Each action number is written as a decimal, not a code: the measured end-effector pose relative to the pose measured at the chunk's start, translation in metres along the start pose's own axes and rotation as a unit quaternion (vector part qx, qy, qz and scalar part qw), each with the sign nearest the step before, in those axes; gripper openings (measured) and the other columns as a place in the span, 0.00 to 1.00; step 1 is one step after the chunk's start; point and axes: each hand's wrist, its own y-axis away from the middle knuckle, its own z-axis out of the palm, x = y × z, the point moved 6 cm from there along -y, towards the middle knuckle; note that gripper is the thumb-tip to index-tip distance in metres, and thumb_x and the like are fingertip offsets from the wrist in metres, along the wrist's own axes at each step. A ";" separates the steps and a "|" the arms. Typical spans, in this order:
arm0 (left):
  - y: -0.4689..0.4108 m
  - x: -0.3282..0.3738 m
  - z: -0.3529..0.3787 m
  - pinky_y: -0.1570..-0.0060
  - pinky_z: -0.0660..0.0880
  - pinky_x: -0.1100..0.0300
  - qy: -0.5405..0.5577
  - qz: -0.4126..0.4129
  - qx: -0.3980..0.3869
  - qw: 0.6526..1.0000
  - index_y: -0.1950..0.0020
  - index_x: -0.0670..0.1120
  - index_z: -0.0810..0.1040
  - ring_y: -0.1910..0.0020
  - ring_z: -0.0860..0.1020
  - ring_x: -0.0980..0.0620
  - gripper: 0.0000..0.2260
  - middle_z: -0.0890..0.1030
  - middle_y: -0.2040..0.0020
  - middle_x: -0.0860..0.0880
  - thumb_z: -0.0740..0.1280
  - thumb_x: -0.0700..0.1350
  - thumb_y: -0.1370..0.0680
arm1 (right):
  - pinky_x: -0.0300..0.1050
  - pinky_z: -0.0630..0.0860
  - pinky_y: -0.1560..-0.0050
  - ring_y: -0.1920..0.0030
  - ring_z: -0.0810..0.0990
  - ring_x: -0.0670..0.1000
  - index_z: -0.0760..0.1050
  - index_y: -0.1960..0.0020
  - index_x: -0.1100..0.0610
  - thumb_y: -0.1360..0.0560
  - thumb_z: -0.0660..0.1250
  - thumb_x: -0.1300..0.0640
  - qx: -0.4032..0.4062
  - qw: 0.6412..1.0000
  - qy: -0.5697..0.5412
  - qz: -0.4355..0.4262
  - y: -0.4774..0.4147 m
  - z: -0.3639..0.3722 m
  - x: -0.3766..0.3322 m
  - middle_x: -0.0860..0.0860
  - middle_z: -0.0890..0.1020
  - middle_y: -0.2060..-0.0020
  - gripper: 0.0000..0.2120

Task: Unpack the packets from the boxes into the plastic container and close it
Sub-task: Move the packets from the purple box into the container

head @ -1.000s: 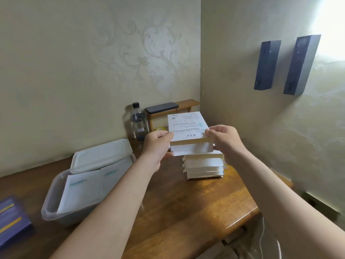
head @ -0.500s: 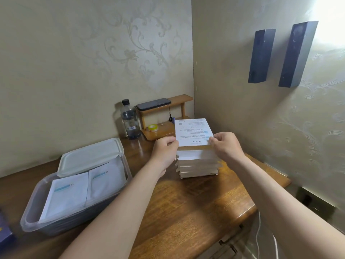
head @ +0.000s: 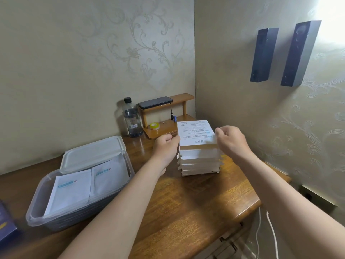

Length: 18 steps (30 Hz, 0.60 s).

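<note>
A stack of flat white boxes [head: 199, 161] stands on the wooden table near the right wall. The top box [head: 196, 133], white with printed text, lies on that stack. My left hand [head: 166, 146] pinches its left edge with curled fingers. My right hand [head: 230, 141] has its curled fingers at the box's right edge. To the left sits the clear plastic container [head: 35, 208], with white packets [head: 72, 191] lying flat inside. Its lid [head: 93, 154] leans loose on the far rim.
A water bottle [head: 131, 120] and a small wooden shelf [head: 179, 98] carrying a black phone [head: 155, 102] stand in the back corner, with a yellow tape roll [head: 154, 126] beneath. A dark blue box [head: 5, 227] lies far left. A white cable [head: 270, 230] hangs off the table's right edge.
Both hands lowered the top box from above the stack onto it. The camera view shifted slightly, so the container sits further right in the frame.
</note>
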 end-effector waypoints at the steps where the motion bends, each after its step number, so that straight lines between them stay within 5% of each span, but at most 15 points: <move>1: 0.003 0.003 -0.006 0.47 0.75 0.57 0.007 0.003 0.005 1.000 0.47 0.48 0.79 0.54 0.76 0.56 0.06 0.77 0.57 0.57 0.63 0.48 0.16 | 0.48 0.58 0.68 0.70 0.62 0.52 0.58 0.69 0.55 0.21 0.56 0.56 0.017 0.999 0.021 -0.023 0.002 -0.004 -0.009 0.51 0.64 0.74 0.18; 4: 0.014 0.012 -0.030 0.32 0.74 0.46 0.007 0.018 0.031 0.999 0.32 0.46 0.77 0.37 0.78 0.48 0.16 0.79 0.41 0.52 0.64 0.51 0.17 | 0.48 0.62 0.69 0.70 0.65 0.54 0.62 0.70 0.58 0.21 0.56 0.58 0.050 0.995 0.035 -0.085 0.013 -0.007 -0.042 0.52 0.68 0.74 0.18; 6: 0.022 0.017 -0.054 0.33 0.75 0.45 0.007 0.035 0.056 0.998 0.37 0.49 0.79 0.37 0.78 0.48 0.12 0.80 0.40 0.50 0.64 0.50 0.18 | 0.47 0.70 0.62 0.60 0.76 0.56 0.77 0.60 0.61 0.19 0.57 0.57 0.038 0.993 0.022 -0.113 0.025 0.002 -0.067 0.54 0.80 0.63 0.16; 9: 0.036 0.023 -0.095 0.35 0.76 0.48 0.012 0.055 0.088 0.995 0.49 0.53 0.80 0.40 0.80 0.49 0.04 0.82 0.47 0.53 0.65 0.48 0.19 | 0.39 0.70 0.54 0.49 0.79 0.52 0.79 0.40 0.61 0.17 0.59 0.54 -0.002 0.991 -0.009 -0.134 0.044 0.028 -0.106 0.55 0.83 0.46 0.14; 13: 0.058 0.022 -0.155 0.38 0.77 0.53 0.016 0.066 0.128 0.989 0.49 0.52 0.81 0.42 0.79 0.49 0.04 0.81 0.49 0.53 0.66 0.47 0.18 | 0.36 0.68 0.66 0.63 0.74 0.42 0.80 0.47 0.57 0.17 0.59 0.54 -0.053 0.984 -0.032 -0.164 0.070 0.071 -0.155 0.49 0.80 0.59 0.12; 18: 0.090 0.007 -0.233 0.39 0.79 0.47 0.018 0.066 0.184 0.981 0.51 0.53 0.79 0.45 0.82 0.49 0.03 0.83 0.50 0.52 0.66 0.48 0.19 | 0.48 0.78 0.62 0.61 0.81 0.55 0.79 0.51 0.61 0.18 0.59 0.56 -0.101 0.966 -0.023 -0.238 0.114 0.130 -0.214 0.56 0.83 0.60 0.12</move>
